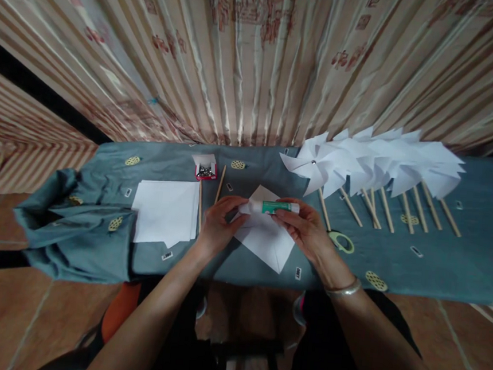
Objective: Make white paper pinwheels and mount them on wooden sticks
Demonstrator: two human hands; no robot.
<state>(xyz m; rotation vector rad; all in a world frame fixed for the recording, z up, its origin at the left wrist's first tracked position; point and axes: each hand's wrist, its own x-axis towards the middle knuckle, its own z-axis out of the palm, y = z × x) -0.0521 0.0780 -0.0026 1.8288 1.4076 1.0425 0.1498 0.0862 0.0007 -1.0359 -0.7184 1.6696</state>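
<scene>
Over a blue-grey tablecloth (438, 265), holds a glue stick (275, 207) level above a paper square (267, 245). Pinches seemingly its cap with the left hand (219, 224), steadies the barrel in the right hand (307, 230).

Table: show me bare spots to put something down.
Bare cloth: front right, past the scissors, below the pinwheels; back left, between pin box and bunched cloth. Crowded: the middle, where left hand and right hand hold the glue stick.

Both hands hold a green-and-white glue stick (271, 207) over a white paper square (267, 241): the left hand (218, 223) at its cap end, the right hand (305, 227) on its body. Green scissors (341, 241) lie just beside the right hand.
</scene>
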